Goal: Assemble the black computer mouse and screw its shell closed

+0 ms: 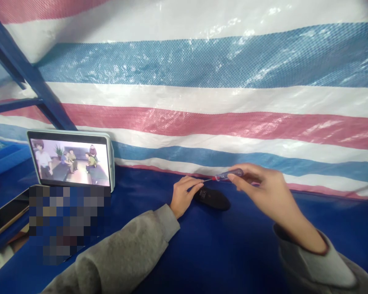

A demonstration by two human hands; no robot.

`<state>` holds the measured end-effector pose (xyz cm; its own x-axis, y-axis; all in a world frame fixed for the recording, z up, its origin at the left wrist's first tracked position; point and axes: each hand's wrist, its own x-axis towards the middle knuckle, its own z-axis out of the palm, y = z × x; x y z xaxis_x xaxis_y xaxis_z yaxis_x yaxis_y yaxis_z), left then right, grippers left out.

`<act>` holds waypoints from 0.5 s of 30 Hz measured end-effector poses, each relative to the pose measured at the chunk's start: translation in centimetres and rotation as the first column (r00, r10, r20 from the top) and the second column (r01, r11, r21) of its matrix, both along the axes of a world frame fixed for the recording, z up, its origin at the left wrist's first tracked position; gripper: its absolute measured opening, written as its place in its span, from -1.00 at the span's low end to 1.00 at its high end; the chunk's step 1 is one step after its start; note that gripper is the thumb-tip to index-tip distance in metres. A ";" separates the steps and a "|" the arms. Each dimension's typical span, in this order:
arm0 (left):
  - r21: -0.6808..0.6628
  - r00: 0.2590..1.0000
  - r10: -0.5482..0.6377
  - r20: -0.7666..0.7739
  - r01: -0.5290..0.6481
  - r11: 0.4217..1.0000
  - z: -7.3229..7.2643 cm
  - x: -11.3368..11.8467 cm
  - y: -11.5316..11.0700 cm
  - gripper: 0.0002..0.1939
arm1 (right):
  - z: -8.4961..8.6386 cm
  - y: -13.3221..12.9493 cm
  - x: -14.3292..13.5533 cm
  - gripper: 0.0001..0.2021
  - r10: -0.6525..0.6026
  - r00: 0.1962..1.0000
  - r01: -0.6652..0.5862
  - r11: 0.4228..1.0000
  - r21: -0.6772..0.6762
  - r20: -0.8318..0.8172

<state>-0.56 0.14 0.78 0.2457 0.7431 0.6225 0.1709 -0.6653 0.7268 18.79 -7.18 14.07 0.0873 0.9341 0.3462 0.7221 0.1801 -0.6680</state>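
Note:
My right hand (260, 183) grips the handle of a small screwdriver (228, 175), dark with a red collar. Its thin shaft points left to the fingertips of my left hand (184, 195). Thumb and fingers of my left hand are pinched together around the shaft's tip; whatever else they hold is too small to make out. Just below the shaft, a black oval object (213, 199) with faint pale markings lies on the dark blue surface (202, 253), close to my left fingertips.
A tablet (72, 159) showing a cartoon stands at the left. Near it lie a phone (9, 210) and a blue tray (9, 157). Part of another person shows at the lower left. A striped sheet (202, 98) hangs behind; a blue metal frame (27, 69) stands upper left.

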 end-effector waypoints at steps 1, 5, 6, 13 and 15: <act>-0.001 1.000 0.000 0.003 0.000 1.000 0.0 0.0 0.0 -0.82 | 0.0 0.0 0.1 -0.76 -0.005 1.000 0.005 1.000 0.000 -0.007; -0.005 1.000 -0.010 0.007 0.010 1.000 0.1 0.0 0.0 -0.82 | 0.2 -0.1 0.2 -0.77 -0.005 1.000 0.004 1.000 -0.011 -0.019; -0.006 1.000 -0.012 0.006 0.012 1.000 0.1 0.0 -0.1 -0.82 | 0.2 -0.1 0.2 -0.77 0.002 1.000 -0.002 1.000 -0.014 -0.015; -0.008 0.999 -0.035 -0.001 0.035 0.999 0.0 0.0 -0.1 -0.84 | 0.1 -0.1 0.1 -0.78 0.026 1.000 -0.026 1.000 -0.011 -0.013; -0.006 0.999 -0.033 0.000 0.033 0.999 0.0 0.0 -0.1 -0.84 | 0.0 -0.2 0.2 -0.77 0.013 1.000 -0.013 1.000 -0.010 -0.023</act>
<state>-0.54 0.07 0.74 0.2705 0.7383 0.6178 0.1493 -0.6661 0.7307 18.95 -7.33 14.11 0.0829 0.9386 0.3349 0.7038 0.1828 -0.6864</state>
